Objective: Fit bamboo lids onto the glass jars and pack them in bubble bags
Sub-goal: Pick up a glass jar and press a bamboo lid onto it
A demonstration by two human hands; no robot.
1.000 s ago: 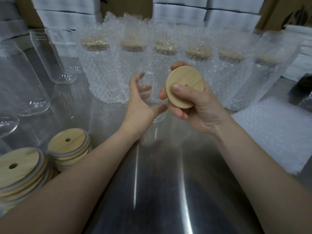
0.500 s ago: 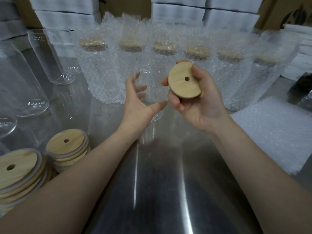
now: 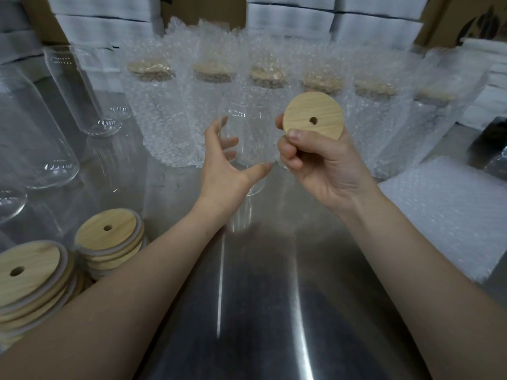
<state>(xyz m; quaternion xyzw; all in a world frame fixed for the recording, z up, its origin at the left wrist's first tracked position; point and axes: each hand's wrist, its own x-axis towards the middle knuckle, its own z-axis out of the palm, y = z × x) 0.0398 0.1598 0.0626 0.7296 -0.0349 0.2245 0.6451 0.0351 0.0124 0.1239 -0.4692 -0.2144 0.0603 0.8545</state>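
- The tabletop (image 3: 247, 297) carries everything, stock at the edges, the work in the middle.
- A row of bagged jars (image 3: 153, 113) stands across the upper frame, done and set back, I'd judge.
- The bags (image 3: 439, 215) lie flat at right and the spare lids (image 3: 107, 234) are stacked at lower left, both within reach.
- At centre the left hand (image 3: 227, 176), fingers spread, cups the jar (image 3: 249, 124), likely to steady it; I cannot tell if it touches.
- The right hand (image 3: 323, 171) pinches the lid (image 3: 312, 117), raised just right of the jar.

A round, holed bamboo lid (image 3: 312, 116) tilts just beside a clear, apparently upright glass jar (image 3: 248, 116).
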